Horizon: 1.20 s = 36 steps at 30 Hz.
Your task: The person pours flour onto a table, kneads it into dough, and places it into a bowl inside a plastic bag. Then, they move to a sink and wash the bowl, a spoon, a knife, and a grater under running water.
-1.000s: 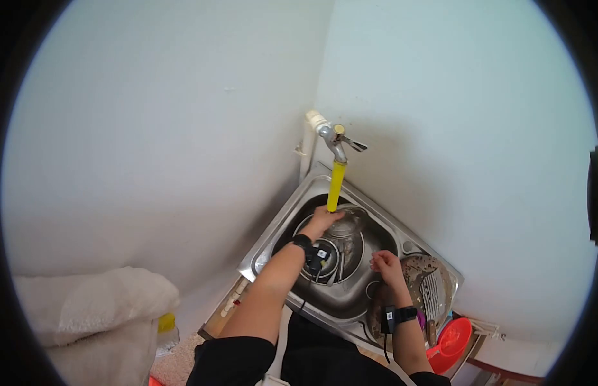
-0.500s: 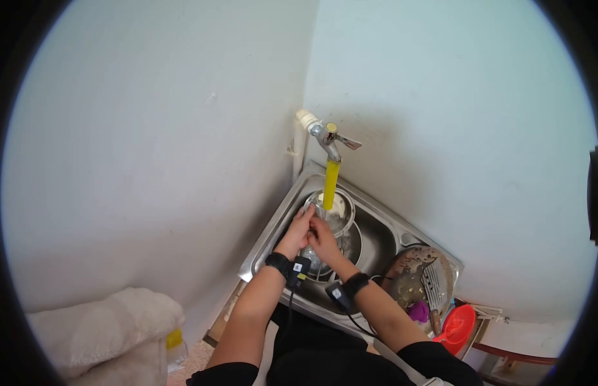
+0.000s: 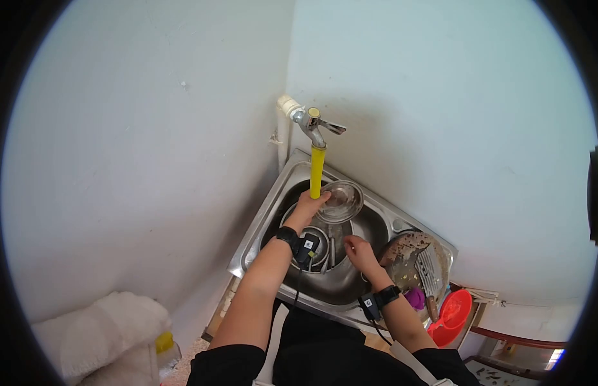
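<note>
My left hand (image 3: 310,207) grips the rim of a round metal bowl (image 3: 345,203), tilted beneath the yellow hose (image 3: 317,172) on the tap. Over the right side of the sink basin, my right hand (image 3: 362,253) hangs apart from the bowl. Its fingers are curled closed, and whatever they hold, if anything, is hidden. Under my left wrist, a larger metal basin (image 3: 343,229) sits in the sink with smaller metal dishes and utensils inside, partly covered by my forearm.
The steel sink (image 3: 255,239) stands in a wall corner below the tap (image 3: 313,125). On its right side rest a stained round board (image 3: 402,254), a slotted turner (image 3: 428,271) and a purple cloth (image 3: 414,298). A red plastic bowl (image 3: 454,315) is farther right.
My hands have separated: the right moved right and down, away from the bowl. My left hand now holds the bowl tilted to the right of the hose. The view has shifted slightly.
</note>
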Tool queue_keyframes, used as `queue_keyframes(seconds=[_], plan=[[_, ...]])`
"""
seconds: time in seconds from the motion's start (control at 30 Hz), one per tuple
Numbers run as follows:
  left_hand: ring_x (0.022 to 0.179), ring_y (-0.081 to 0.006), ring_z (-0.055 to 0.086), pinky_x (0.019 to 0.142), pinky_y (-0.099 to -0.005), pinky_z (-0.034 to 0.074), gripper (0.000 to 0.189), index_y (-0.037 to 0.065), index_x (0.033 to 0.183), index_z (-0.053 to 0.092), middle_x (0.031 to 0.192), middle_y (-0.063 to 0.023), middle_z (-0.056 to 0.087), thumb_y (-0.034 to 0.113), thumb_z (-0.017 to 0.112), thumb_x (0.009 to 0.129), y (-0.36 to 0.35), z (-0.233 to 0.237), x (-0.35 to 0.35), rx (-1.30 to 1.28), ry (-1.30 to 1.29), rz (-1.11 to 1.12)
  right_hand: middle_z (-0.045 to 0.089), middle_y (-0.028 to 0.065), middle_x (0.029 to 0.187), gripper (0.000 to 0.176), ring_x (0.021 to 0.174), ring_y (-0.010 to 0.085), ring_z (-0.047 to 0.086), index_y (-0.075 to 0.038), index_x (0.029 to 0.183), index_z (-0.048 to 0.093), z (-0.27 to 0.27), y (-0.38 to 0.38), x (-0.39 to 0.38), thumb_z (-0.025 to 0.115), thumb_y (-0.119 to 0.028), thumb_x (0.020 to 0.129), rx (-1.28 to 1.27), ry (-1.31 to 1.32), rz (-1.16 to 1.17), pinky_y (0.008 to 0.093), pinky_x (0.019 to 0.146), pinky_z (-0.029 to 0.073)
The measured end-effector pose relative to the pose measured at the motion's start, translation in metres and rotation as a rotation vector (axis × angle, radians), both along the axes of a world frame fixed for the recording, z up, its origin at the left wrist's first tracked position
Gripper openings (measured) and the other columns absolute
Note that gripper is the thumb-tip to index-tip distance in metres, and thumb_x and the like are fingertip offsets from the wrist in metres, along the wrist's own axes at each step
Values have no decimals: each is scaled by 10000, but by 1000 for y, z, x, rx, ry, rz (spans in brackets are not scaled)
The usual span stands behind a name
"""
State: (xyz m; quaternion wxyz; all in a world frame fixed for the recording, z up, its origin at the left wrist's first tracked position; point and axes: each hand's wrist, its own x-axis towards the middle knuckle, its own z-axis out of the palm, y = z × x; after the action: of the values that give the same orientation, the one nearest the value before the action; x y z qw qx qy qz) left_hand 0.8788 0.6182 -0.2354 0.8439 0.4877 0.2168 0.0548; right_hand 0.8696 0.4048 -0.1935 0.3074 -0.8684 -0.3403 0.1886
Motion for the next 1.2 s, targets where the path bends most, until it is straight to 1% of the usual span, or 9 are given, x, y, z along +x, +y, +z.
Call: queue_keyframes(seconds=[0.17, 0.33, 0.47, 0.6, 0.93, 1.0, 1.07, 1.13, 1.2], plan=[[820, -145, 545, 667, -259, 459, 327, 32, 1155, 440, 973, -84, 557, 114, 484, 842, 19, 24, -42, 7, 175, 82, 570, 133, 874, 259, 722, 221, 585, -3, 1020, 485, -4, 42, 1, 506, -124, 791, 162, -4, -181, 305, 596, 464], [846, -206, 561, 591, -334, 519, 391, 102, 1204, 343, 1033, -107, 511, 79, 471, 836, 19, 29, -84, -152, 205, 263, 572, 67, 894, 332, 740, 146, 575, -73, 1048, 504, -13, 88, 23, 387, -322, 862, 611, 1158, -568, 253, 613, 475], [840, -241, 564, 595, -398, 526, 426, 109, 1185, 341, 1020, -110, 508, 43, 508, 799, 1, 12, -110, -252, 245, 243, 563, 83, 957, 415, 862, 143, 538, -26, 1114, 473, 9, 116, 34, 395, -350, 866, 649, 1167, -424, 261, 742, 440], [809, -220, 567, 576, -382, 517, 364, 57, 1131, 406, 969, -106, 531, 38, 522, 787, -5, -7, -103, -275, 298, 159, 547, 91, 1010, 317, 938, 140, 500, -5, 1083, 489, 14, 107, 31, 526, -148, 802, 448, 536, -172, 249, 817, 381], [710, -171, 540, 685, -238, 422, 286, -37, 984, 499, 880, -96, 552, 106, 581, 751, 2, 5, -27, 265, 20, 55, 561, 72, 898, 331, 800, 179, 554, 0, 1078, 439, -21, 42, 23, 509, -55, 760, 438, 785, -551, 344, 639, 472], [725, -197, 545, 685, -274, 436, 271, -29, 981, 502, 890, -95, 529, 119, 571, 764, -7, 1, -24, 1026, 221, 445, 564, 93, 904, 348, 794, 223, 566, -8, 1090, 425, -23, 50, 20, 499, -43, 753, 507, 804, -581, 372, 630, 477], [760, -203, 551, 671, -307, 451, 277, 1, 995, 501, 911, -101, 515, 169, 565, 784, -8, 10, -30, 922, 287, 398, 547, 158, 954, 390, 785, 336, 557, -16, 1111, 404, -23, 63, 16, 475, -20, 728, -30, 50, -438, 389, 657, 474], [742, -190, 559, 647, -331, 462, 253, 36, 989, 501, 886, -95, 524, 217, 536, 815, -7, 37, -37, -396, 208, 190, 482, 221, 1063, 464, 899, 406, 497, -32, 1159, 382, -13, 71, 4, 466, -11, 703, 14, 45, -397, 390, 758, 446], [711, -170, 563, 614, -318, 472, 230, 49, 951, 500, 833, -66, 532, 255, 497, 847, -4, 35, -41, -345, 234, 210, 422, 225, 1159, 536, 1047, 369, 429, -44, 1231, 311, -12, 74, -5, 482, -30, 723, 155, -285, -90, 420, 872, 364]])
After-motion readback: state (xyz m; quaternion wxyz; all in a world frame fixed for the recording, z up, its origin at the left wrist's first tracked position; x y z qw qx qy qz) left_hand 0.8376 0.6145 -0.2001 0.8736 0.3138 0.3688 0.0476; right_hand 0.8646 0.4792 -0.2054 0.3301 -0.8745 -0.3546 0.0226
